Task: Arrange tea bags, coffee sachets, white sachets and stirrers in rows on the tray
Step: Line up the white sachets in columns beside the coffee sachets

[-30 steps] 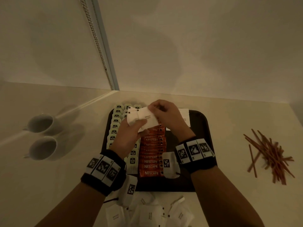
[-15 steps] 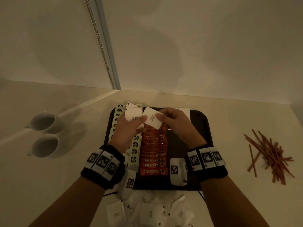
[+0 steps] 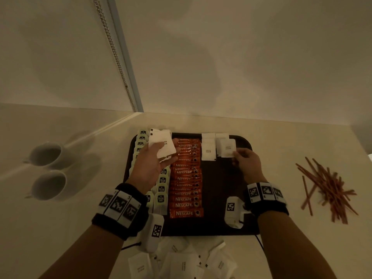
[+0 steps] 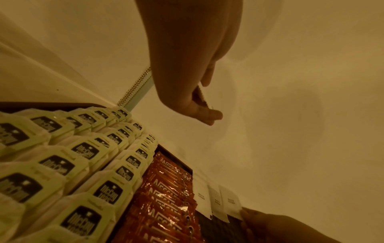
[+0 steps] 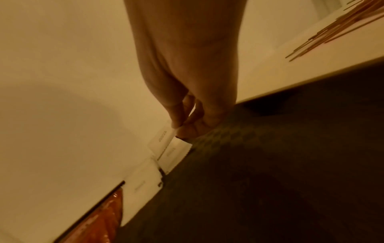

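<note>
Fingers of the right hand point(image 3: 246, 163) pinch one white sachet point(image 3: 227, 148) at the tray's point(image 3: 221, 228) far end. Left hand point(image 3: 155, 164) grips a small stack of white sachets point(image 3: 162, 144) above the tea bags point(image 3: 162, 190).

The left hand point(image 4: 187, 69) reached away from the camera, its fingers curled round the thin edge of something pale, too little of it showing to name. Below and left of it lay rows of overlapping tea bags point(image 4: 83, 164); beside these, orange coffee sachets point(image 4: 166, 197). The right hand point(image 4: 276, 228) pinched the nearest of three white sachets point(image 4: 230, 202) at its corner.
</note>
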Motion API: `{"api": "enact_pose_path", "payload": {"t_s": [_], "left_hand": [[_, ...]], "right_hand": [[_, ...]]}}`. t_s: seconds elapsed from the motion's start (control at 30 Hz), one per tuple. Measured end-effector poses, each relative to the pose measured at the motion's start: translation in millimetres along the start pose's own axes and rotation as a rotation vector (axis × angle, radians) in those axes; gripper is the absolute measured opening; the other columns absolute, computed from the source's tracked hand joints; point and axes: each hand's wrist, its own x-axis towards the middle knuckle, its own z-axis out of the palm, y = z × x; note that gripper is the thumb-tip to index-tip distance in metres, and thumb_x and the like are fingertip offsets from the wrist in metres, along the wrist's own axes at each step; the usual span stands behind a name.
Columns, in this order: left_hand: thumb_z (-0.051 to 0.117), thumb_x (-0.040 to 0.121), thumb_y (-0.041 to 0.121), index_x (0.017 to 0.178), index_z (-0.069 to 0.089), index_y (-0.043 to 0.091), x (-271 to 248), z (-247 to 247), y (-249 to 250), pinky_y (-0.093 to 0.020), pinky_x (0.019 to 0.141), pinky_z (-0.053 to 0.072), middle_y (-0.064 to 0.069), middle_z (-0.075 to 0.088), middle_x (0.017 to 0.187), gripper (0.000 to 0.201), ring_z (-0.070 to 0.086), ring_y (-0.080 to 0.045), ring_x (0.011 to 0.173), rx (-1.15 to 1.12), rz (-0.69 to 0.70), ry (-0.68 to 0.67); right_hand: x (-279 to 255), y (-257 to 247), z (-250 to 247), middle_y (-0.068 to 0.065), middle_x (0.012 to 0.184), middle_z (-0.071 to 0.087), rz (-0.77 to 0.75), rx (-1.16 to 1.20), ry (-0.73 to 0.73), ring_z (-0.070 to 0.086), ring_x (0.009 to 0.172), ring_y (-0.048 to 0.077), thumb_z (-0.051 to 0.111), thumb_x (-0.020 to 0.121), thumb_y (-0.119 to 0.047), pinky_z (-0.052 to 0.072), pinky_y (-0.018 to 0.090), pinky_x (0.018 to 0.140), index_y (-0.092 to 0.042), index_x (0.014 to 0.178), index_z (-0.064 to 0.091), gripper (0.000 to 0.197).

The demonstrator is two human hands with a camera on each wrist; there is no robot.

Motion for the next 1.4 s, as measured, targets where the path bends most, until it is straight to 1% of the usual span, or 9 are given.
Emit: {"api": "enact_pose_path", "payload": {"t_s": [0.13,0.27,0.53,0.73,0.83,0.97,1.07,1.2,1.4], "left_hand": [[0.045,0.098,0.007,0.132,0.049,0.010,1,-3,-3,-0.024,0.067,0.058,-0.011,0.070,0.110,0.034,0.065,-0.031,0.106,0.045,0.032,0.020],[0.044,0.097,0.000,0.125,0.054,0.018,0,-3,-1,-0.027,0.071,0.058,-0.016,0.065,0.113,0.035,0.064,-0.036,0.107,-0.030,0.038,-0.003],[0.036,0.099,0.006,0.135,0.045,0.010,0,1,-1,-0.033,0.076,0.058,-0.022,0.063,0.118,0.038,0.057,-0.041,0.116,-0.124,-0.001,0.001],[0.045,0.097,0.005,0.138,0.043,0.011,3,1,-5,-0.027,0.062,0.059,-0.022,0.056,0.129,0.041,0.056,-0.037,0.117,-0.058,-0.016,0.064],[0.049,0.095,0.004,0.133,0.046,0.009,2,3,-5,-0.024,0.058,0.057,-0.015,0.057,0.122,0.038,0.061,-0.029,0.105,-0.023,0.002,0.094],[0.052,0.094,0.004,0.113,0.058,0.010,-1,8,-6,-0.021,0.054,0.055,-0.012,0.063,0.110,0.021,0.066,-0.018,0.089,0.123,0.024,0.060],[0.055,0.093,0.005,0.102,0.062,0.014,-4,12,-6,-0.020,0.052,0.053,-0.004,0.068,0.093,0.014,0.069,-0.010,0.075,0.206,0.046,0.051],[0.060,0.090,0.008,0.106,0.062,0.014,-7,11,-4,-0.023,0.059,0.057,-0.004,0.072,0.092,0.016,0.071,-0.015,0.076,0.203,0.091,0.041],[0.066,0.085,0.003,0.122,0.056,0.008,-9,11,-1,-0.024,0.067,0.056,-0.010,0.070,0.107,0.039,0.070,-0.022,0.089,0.219,0.169,0.096]], "right_hand": [[10,12,3,0.001,0.080,0.061,0.046,-0.069,-0.020,0.059,0.075,0.015,0.057,0.092,-0.012,0.054,0.037,0.084,-0.005,0.106,0.062,0.017],[15,16,8,0.002,0.079,0.061,0.038,-0.090,-0.018,0.059,0.078,0.016,0.057,0.092,-0.013,0.055,0.036,0.082,-0.008,0.105,0.063,0.015],[23,25,16,0.007,0.084,0.067,-0.010,-0.279,0.084,0.065,0.082,0.021,0.062,0.086,-0.019,0.054,0.038,0.083,-0.008,0.096,0.065,0.015],[15,21,20,0.010,0.085,0.060,-0.092,-0.438,0.134,0.056,0.079,0.021,0.062,0.086,-0.019,0.043,0.029,0.068,-0.003,0.090,0.058,0.017],[3,-1,24,0.003,0.085,0.057,-0.196,-0.416,0.128,0.054,0.077,0.015,0.059,0.089,-0.023,0.040,0.025,0.065,-0.006,0.095,0.056,0.019],[-38,-61,40,-0.008,0.086,0.062,-0.422,-0.132,-0.195,0.057,0.076,0.002,0.060,0.090,-0.032,0.044,0.009,0.061,-0.016,0.096,0.060,0.017],[-61,-98,50,-0.008,0.081,0.067,-0.477,-0.124,-0.482,0.062,0.071,0.002,0.065,0.085,-0.036,0.047,0.012,0.060,-0.018,0.098,0.066,0.022],[-65,-112,58,-0.004,0.079,0.069,-0.534,-0.166,-0.486,0.064,0.072,0.010,0.066,0.086,-0.025,0.055,0.029,0.072,-0.021,0.085,0.070,0.006],[-79,-107,56,0.008,0.080,0.069,-0.255,0.177,-0.582,0.065,0.067,0.018,0.061,0.088,-0.007,0.056,0.025,0.064,-0.008,0.084,0.057,0.006]]}}
